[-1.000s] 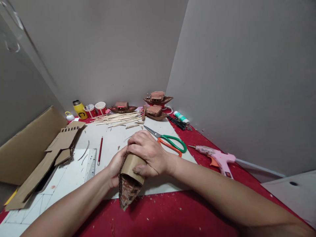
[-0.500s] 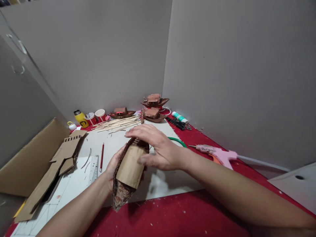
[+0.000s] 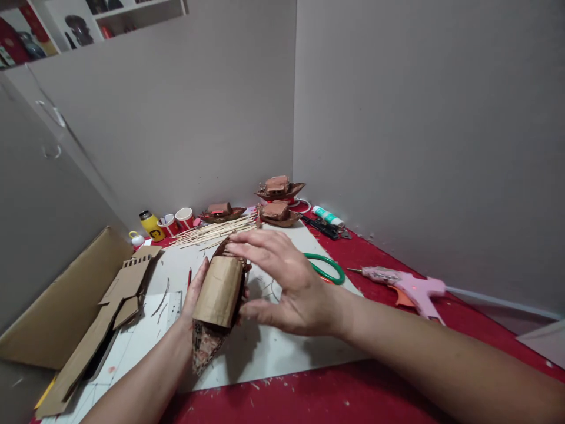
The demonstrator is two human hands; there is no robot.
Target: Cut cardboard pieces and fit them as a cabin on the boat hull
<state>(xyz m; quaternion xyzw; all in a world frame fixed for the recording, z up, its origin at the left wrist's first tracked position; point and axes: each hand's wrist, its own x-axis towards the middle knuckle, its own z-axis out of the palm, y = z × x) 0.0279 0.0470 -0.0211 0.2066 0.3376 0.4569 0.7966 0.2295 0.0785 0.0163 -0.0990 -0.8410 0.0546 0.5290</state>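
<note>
Over a white sheet (image 3: 291, 350), a brown model boat (image 3: 206, 346) with a curved cardboard cover (image 3: 218, 291) sits in the left hand (image 3: 196, 291), which curls round it from below, apparently to steady it cover-side up; the right hand (image 3: 282, 280) is loosely open above the sheet, fingers spread by the boat's far end and thumb near its side, contact hard to tell; right of the sheet, a pink glue gun (image 3: 417, 285) lies on the red table (image 3: 309, 397), seemingly placed within reach

Right hand (image 3: 291, 282) bare, mid-frame; left hand (image 3: 190, 300) bare, left of it. Left forearm (image 3: 145, 371), right forearm (image 3: 424, 356) bare to frame edges.
</note>
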